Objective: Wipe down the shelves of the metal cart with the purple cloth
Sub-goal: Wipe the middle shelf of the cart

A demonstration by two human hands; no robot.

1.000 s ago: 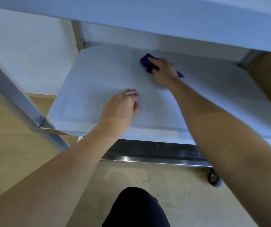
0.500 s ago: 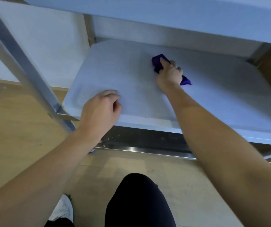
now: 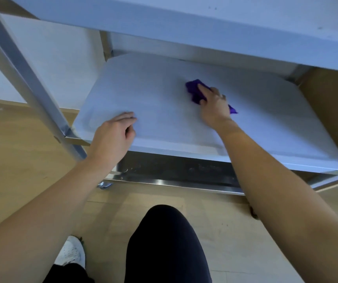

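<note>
The metal cart's middle shelf (image 3: 156, 92) is a pale, smooth sheet with rounded corners, under the top shelf (image 3: 215, 23). My right hand (image 3: 213, 107) presses the purple cloth (image 3: 194, 91) flat on the middle of this shelf, and cloth shows past the fingers and behind the wrist. My left hand (image 3: 113, 137) rests with curled fingers on the shelf's front left part, holding nothing. A darker bottom shelf (image 3: 176, 170) shows below the front edge.
A slanted metal cart post (image 3: 27, 78) stands at the left. A caster wheel (image 3: 104, 184) sits under the bottom shelf's left end. My dark-trousered knee (image 3: 164, 237) and a white shoe (image 3: 71, 254) are on the wooden floor. A brown panel (image 3: 331, 111) flanks the cart's right side.
My right hand has slid the purple cloth toward the shelf's front. My left hand has shifted left along the front part of the shelf. The camera has pulled back and down.
</note>
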